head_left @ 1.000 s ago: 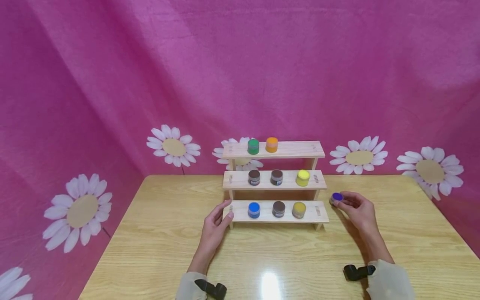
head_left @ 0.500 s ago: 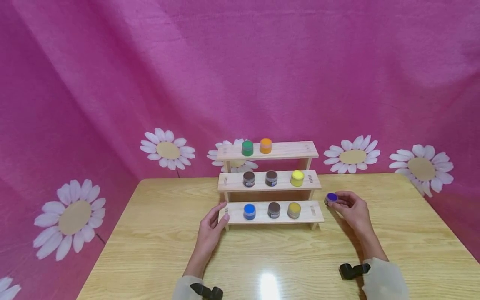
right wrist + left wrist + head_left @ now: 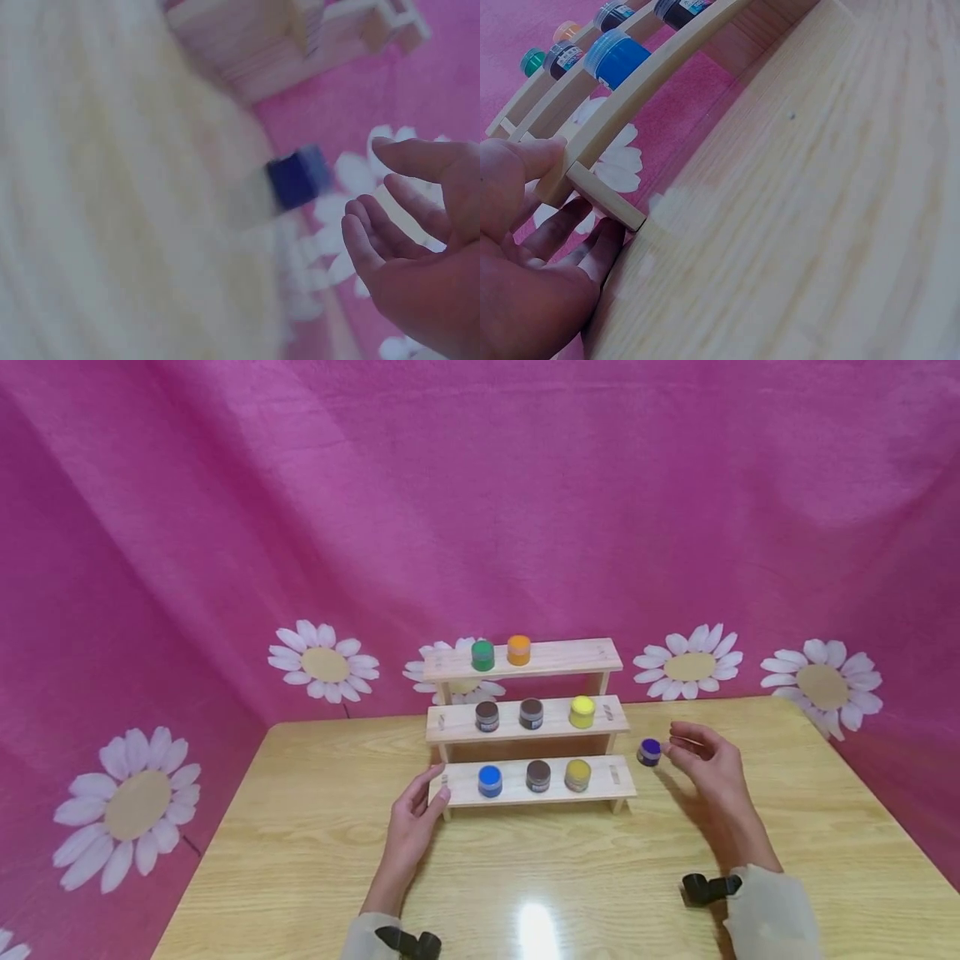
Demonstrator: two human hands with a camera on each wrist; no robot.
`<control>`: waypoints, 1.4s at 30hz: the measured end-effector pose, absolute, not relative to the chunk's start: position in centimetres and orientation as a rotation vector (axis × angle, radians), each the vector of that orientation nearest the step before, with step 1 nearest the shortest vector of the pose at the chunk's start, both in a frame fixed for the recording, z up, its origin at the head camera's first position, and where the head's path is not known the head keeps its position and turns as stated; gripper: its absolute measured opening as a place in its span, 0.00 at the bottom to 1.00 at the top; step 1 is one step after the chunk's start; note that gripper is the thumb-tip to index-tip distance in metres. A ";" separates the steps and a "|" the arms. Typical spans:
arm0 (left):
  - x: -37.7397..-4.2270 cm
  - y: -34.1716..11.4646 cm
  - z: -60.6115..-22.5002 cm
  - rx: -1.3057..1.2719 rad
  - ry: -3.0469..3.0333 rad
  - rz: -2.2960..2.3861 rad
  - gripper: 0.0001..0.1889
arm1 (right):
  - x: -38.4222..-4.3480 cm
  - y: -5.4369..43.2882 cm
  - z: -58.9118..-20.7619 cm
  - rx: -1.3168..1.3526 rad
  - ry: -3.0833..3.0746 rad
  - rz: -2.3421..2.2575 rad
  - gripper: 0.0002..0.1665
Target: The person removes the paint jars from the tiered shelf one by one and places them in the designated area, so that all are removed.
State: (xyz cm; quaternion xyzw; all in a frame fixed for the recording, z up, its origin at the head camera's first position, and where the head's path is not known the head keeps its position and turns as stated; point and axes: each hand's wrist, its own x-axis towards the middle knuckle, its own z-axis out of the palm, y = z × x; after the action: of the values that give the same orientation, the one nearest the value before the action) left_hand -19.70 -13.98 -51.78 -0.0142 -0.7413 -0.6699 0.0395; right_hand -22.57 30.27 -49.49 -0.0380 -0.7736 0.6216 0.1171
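Note:
My left hand [image 3: 408,831] grips the left end of a three-step wooden display rack [image 3: 602,781]. In the left wrist view its thumb lies on the lowest board, the fingers under and beside the end. A jar of dark blue-violet paint [image 3: 649,752] stands on the table just right of the rack. Beside it is my right hand [image 3: 712,768], fingers spread and holding nothing; the right wrist view shows a gap between the hand and the jar [image 3: 294,180]. On the lowest step sit a blue jar [image 3: 490,781], a brown jar [image 3: 537,776] and a dark yellow jar [image 3: 577,775].
The middle step carries two dark brown jars [image 3: 487,717] and a bright yellow jar [image 3: 582,712]. Up on the top step are a green jar [image 3: 483,655] and an orange jar [image 3: 518,650]. A pink daisy-print cloth [image 3: 480,510] hangs behind the wooden table [image 3: 322,835].
My right hand has let go of the blue-violet jar and drawn slightly away, leaving the jar on the table. My left hand keeps its place on the rack. The head view has shifted slightly.

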 end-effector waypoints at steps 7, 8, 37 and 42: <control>-20.1 -14.4 -51.6 -0.109 -2.239 -2.058 0.21 | -22.2 27.3 -46.2 0.016 -2.163 1.774 0.26; -20.1 -14.4 -51.6 -0.112 -2.237 -2.058 0.21 | -22.2 26.9 -45.8 0.037 -2.145 1.776 0.26; -19.5 -14.2 -51.7 -0.028 -2.257 -2.067 0.22 | -26.5 17.3 -37.1 0.456 -2.141 1.749 0.26; -19.6 -13.9 -51.7 -0.008 -2.285 -2.062 0.23 | -28.2 16.6 -36.0 0.470 -2.174 1.721 0.27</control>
State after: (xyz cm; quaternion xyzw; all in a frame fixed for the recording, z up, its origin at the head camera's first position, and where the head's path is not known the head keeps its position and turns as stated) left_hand -19.62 -13.92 -51.66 -0.0025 -0.7420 -0.6697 0.0321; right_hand -28.23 16.57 -35.96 0.1648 -0.7626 0.6037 0.1639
